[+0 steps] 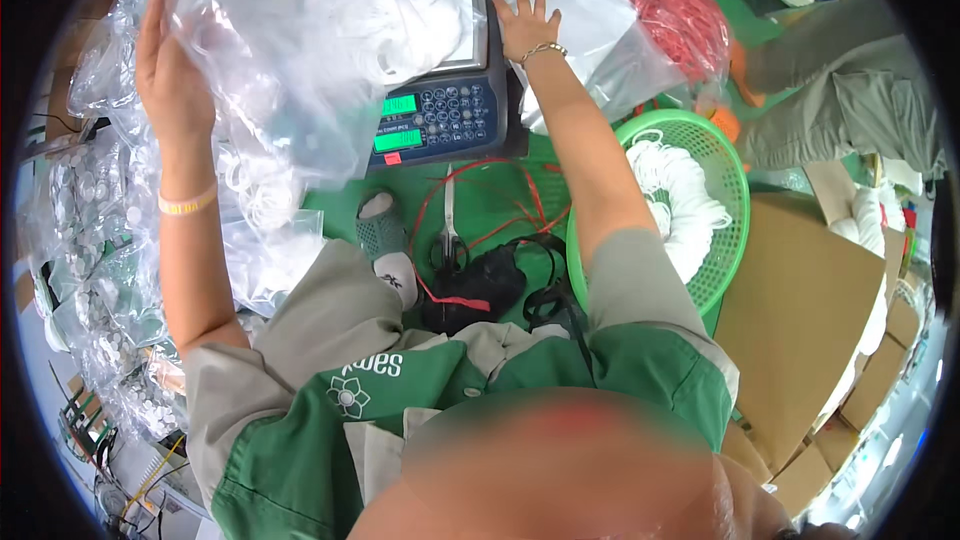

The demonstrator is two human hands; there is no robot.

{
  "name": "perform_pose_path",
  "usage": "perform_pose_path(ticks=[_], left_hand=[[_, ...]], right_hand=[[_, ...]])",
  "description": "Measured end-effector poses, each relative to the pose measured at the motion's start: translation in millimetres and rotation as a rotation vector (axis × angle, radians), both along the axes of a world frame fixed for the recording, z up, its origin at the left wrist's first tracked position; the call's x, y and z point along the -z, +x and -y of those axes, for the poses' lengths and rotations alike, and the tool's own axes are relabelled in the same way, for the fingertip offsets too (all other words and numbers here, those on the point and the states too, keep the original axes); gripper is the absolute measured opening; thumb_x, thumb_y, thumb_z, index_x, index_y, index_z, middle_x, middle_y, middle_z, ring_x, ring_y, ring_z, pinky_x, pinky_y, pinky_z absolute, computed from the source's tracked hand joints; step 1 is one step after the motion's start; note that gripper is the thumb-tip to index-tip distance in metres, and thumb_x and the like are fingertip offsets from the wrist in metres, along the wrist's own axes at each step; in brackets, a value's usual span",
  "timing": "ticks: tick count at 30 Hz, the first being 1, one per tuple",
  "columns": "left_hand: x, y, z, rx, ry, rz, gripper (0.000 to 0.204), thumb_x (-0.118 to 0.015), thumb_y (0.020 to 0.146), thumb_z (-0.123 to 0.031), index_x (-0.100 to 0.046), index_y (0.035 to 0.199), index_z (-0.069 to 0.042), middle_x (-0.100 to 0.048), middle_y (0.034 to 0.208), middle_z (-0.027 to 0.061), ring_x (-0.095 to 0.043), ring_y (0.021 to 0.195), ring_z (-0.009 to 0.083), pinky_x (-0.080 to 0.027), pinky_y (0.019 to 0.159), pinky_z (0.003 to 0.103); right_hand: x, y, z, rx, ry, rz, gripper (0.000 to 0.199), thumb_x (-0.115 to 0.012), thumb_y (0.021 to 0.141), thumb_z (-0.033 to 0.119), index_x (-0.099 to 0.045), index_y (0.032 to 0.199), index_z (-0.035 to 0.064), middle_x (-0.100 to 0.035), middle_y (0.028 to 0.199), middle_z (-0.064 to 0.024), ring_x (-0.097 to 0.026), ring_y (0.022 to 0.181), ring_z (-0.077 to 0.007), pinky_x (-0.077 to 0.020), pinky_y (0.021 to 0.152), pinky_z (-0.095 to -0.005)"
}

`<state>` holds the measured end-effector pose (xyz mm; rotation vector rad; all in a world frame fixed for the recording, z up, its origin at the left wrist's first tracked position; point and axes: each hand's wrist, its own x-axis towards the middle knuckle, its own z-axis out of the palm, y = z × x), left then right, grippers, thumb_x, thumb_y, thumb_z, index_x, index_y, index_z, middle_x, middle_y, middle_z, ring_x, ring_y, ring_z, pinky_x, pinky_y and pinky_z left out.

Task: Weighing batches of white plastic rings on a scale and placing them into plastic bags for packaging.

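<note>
A large clear plastic bag (290, 30) with white cord (385, 30) inside lies over the pan of a dark digital scale (450, 115). My left hand (178, 80) is at the bag's left side, fingers stretched upward, its inner edge against the film. Part of that hand is behind the plastic. To the right of the scale, my right hand (528, 28) is spread wide over a whitish flat plastic bag (590, 30). I cannot tell whether its palm presses on that bag. Neither hand grips anything that I can see.
A green basket (738, 230) of white cord stands beside my right arm. Scissors (449, 215), red ribbon and a black bag (480, 290) lie before me. A bag of red strands (675, 15), cardboard (800, 310) and another person's legs (840, 90) are at right; bagged discs (95, 240) at left.
</note>
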<state>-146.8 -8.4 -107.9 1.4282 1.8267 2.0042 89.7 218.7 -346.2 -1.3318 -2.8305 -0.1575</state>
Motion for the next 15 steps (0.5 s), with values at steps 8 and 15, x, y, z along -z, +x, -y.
perform_pose_path(ticks=[8, 15], left_hand=[[1.3, -0.6, 22.3, 0.083, 0.020, -0.007, 0.047, -0.042, 0.081, 0.002, -0.036, 0.128, 0.003, -0.037, 0.133, 0.0178, -0.046, 0.114, 0.0241, -0.044, 0.088, 0.033], [-3.3, 17.0, 40.6, 0.110, 0.078, -0.250, 0.064, -0.041, 0.081, 0.005, -0.017, 0.138, -0.014, -0.028, 0.135, 0.0236, -0.052, 0.104, 0.0346, -0.044, 0.084, 0.038]], right_hand=[[23.8, 53.7, -13.6, 0.008, -0.392, 0.391, 0.030, -0.044, 0.085, 0.028, -0.054, 0.114, 0.0317, -0.020, 0.143, 0.0036, -0.019, 0.131, -0.0273, -0.0177, 0.098, -0.0625], [-14.7, 161.3, 3.0, 0.031, -0.457, -0.765, 0.024, -0.059, 0.077, 0.015, -0.062, 0.100, 0.0139, -0.057, 0.113, -0.0053, -0.053, 0.104, -0.0229, -0.0411, 0.088, -0.0358]])
